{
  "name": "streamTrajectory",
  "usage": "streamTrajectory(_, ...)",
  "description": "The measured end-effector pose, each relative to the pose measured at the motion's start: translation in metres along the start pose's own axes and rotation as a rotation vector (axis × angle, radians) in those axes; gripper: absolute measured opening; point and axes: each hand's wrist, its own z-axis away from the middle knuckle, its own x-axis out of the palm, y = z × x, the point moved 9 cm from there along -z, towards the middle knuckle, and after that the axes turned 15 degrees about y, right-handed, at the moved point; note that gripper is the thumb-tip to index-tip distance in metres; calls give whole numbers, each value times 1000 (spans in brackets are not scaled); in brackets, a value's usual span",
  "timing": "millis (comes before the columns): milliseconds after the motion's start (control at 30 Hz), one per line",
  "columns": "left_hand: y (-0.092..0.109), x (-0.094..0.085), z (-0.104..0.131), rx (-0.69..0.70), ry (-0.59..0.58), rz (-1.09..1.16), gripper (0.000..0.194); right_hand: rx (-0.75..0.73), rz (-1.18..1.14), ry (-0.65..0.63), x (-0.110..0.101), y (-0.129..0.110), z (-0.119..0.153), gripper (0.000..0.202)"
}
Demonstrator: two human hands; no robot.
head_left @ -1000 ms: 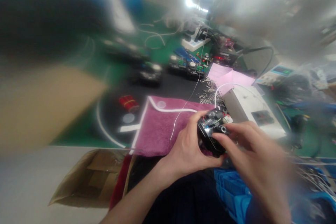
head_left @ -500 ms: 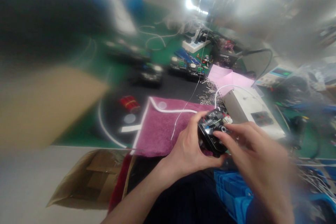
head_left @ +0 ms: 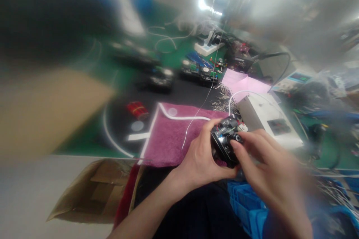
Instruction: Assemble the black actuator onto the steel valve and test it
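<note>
A black electronic device [head_left: 224, 138] with exposed circuitry is tilted above the right part of a purple cloth [head_left: 168, 138]. My left hand [head_left: 199, 153] wraps round its left and lower sides. On its upper face is a small round black part with a light ring [head_left: 238, 138]. The thumb and index finger of my right hand [head_left: 260, 157] pinch that round part from the right. A white cable [head_left: 187, 118] runs over the cloth to the device. The underside of the device is hidden.
A white box [head_left: 269, 119] stands right of my hands, near pink papers [head_left: 244, 82] and scattered metal parts [head_left: 220, 102]. More circuit assemblies [head_left: 209, 75] lie behind. Red bundled pieces [head_left: 137, 109] are at left. Blue bins [head_left: 246, 205] and a cardboard box [head_left: 95, 194] sit below table level.
The fingertips of my right hand have shifted slightly around the round part. My left hand keeps its hold, and the device has barely moved.
</note>
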Motion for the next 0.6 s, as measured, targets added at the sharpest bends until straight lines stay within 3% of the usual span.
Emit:
streamTrajectory(133,0,0,0,19,1,-9,109,-16,-3,-20,-2,-2,-2,13)
streamTrajectory(333,2,0,-1,31,2,-13,108,24,48,84,-10,1,-1,13)
streamTrajectory(600,-1,0,0,21,3,-11,111,22,8,91,-4,4,0,9)
